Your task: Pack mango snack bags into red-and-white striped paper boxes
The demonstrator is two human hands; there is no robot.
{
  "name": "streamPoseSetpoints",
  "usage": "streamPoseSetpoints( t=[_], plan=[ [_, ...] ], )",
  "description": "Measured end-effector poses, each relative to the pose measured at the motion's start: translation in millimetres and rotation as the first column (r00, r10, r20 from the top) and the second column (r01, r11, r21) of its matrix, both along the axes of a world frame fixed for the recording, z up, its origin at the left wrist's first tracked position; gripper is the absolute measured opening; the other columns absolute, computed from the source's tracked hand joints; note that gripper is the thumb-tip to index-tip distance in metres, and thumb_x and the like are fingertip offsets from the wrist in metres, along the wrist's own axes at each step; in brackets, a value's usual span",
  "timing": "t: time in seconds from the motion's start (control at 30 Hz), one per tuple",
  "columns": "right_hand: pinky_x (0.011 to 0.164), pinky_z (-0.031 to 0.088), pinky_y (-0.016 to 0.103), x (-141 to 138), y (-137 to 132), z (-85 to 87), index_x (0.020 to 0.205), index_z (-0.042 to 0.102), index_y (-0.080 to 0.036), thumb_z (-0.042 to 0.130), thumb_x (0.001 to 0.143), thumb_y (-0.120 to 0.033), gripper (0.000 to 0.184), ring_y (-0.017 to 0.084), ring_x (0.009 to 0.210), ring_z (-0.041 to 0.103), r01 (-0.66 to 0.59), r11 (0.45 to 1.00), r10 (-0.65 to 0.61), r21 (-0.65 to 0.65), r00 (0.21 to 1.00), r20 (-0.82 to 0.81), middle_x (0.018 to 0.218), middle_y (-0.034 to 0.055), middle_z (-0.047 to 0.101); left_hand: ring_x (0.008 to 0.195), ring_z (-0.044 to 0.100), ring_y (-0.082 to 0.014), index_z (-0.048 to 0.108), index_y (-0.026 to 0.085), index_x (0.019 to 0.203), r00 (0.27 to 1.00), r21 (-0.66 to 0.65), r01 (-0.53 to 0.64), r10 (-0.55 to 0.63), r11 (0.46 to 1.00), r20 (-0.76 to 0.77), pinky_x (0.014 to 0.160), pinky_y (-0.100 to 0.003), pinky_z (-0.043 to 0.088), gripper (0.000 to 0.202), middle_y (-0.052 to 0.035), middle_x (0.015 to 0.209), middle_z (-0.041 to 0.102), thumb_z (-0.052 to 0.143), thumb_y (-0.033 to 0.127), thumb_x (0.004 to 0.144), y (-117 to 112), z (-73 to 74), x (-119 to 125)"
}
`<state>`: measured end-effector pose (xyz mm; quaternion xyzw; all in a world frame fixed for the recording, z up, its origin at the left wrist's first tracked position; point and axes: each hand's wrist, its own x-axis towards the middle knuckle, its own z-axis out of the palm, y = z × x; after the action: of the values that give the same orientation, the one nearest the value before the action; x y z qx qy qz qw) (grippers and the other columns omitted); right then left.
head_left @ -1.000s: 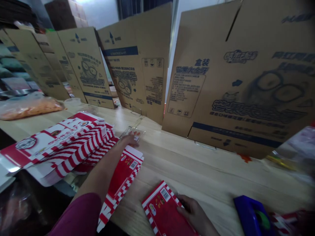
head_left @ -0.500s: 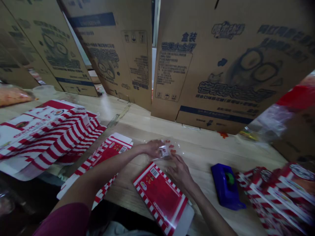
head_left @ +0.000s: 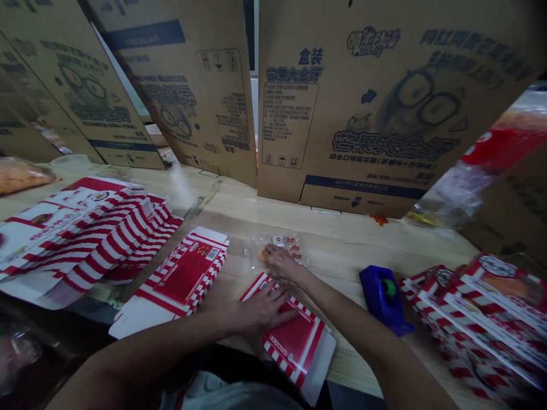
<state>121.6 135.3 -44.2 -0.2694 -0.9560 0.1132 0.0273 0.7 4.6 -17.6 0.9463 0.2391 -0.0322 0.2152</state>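
Note:
My left hand (head_left: 265, 310) wraps over the left edge of a red and white striped carton (head_left: 299, 336), its fingers spread across the top face. The carton lies at the table's front edge, with a white flap open toward me. Just beyond it, my right hand (head_left: 280, 263) is closed on a clear plastic packet (head_left: 302, 256), fingertips at its left part. Inside the packet are small reddish pieces, a white sachet and something orange partly hidden by my fingers. Left of my hands lies another red striped carton (head_left: 183, 276) with an open white flap.
Flattened striped cartons (head_left: 98, 228) are piled at the left. A blue tape dispenser (head_left: 382, 299) stands right of my arm, beside a stack of striped boxes (head_left: 482, 324). Tall brown cardboard boxes (head_left: 363, 114) line the back. A bag of orange food (head_left: 21, 175) sits far left.
My left hand has moved from the plastic packet back onto the carton. My right hand has moved left and up onto the packet. The packet now lies flatter.

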Motion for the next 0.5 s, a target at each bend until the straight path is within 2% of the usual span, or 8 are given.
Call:
streamPoseSetpoints(
  t=[0.13,0.23,0.37,0.5],
  plan=[
    [0.104,0.041,0.04,27,-8,-7.8,0.121,0.057,-0.005,0.047,0.081,-0.006,0.041,0.028,0.122,0.051,0.04,0.999,-0.04,0.014,0.999,-0.007,0.126,0.0215,0.058,0.138,0.018,-0.0528,0.021,0.011,0.15,0.996,-0.04,-0.086,0.086,0.996,0.012,0.108,-0.067,0.014,0.133,-0.0337,0.15,0.021,0.084,0.061,0.043,-7,-9.9,1],
    [0.107,0.039,0.039,52,-16,-11.0,0.124,0.055,-0.006,0.044,0.085,-0.006,0.041,0.027,0.124,0.05,0.088,0.996,-0.087,0.025,0.996,-0.038,0.131,0.0197,0.056,0.139,0.014,-0.0534,0.018,0.013,0.151,0.982,-0.068,-0.189,0.189,0.98,0.003,0.109,-0.068,0.011,0.14,-0.033,0.153,0.015,0.084,0.064,0.038,-20,-11.0,-3],
    [0.103,0.044,0.039,82,-27,-15.6,0.125,0.055,-0.014,0.053,0.085,-0.014,0.04,0.025,0.123,0.051,0.167,0.986,-0.167,-0.023,0.955,-0.245,0.13,0.0144,0.057,0.14,0.005,-0.054,0.015,0.011,0.151,0.954,-0.145,-0.3,0.295,0.943,-0.058,0.108,-0.069,0.007,0.143,-0.0339,0.154,0.005,0.082,0.067,0.038,-32,-2.8,-6],
    [0.106,0.039,0.049,112,-26,-22.6,0.126,0.054,-0.015,0.062,0.083,-0.033,0.048,0.031,0.129,0.045,0.307,0.951,-0.297,-0.026,0.893,-0.338,0.136,0.0176,0.052,0.141,0.004,-0.0523,0.018,0.012,0.151,0.93,-0.214,-0.365,0.348,0.906,-0.115,0.109,-0.069,0.005,0.14,-0.0317,0.155,0.007,0.081,0.067,0.039,-34,8.5,-4]
  ],
)
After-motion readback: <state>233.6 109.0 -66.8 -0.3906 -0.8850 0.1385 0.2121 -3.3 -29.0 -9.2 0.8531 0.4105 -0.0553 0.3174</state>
